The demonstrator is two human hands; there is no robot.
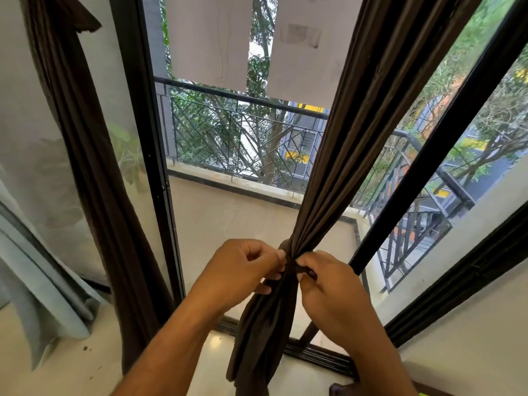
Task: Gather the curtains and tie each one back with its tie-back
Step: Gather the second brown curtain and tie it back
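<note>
1. We are pinching the dark tie-back (288, 268) with our left hand (243, 270) and right hand (328, 284).
2. It is circling the gathered brown curtain (357, 138) before the glass door (228, 195).
3. Another brown curtain (94, 167) is hanging left.

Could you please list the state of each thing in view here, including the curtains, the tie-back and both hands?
Right brown curtain: gathered into a tight bunch at the hands, hanging loose below.
Tie-back: wrapped around the bunch, not visibly fastened yet.
Left hand: pinching the tie-back at the bunch.
Right hand: pinching the tie-back's other side.
Left brown curtain: drawn aside, hanging narrow; no tie-back visible.
Balcony door: cannot tell whether open or shut.
</note>
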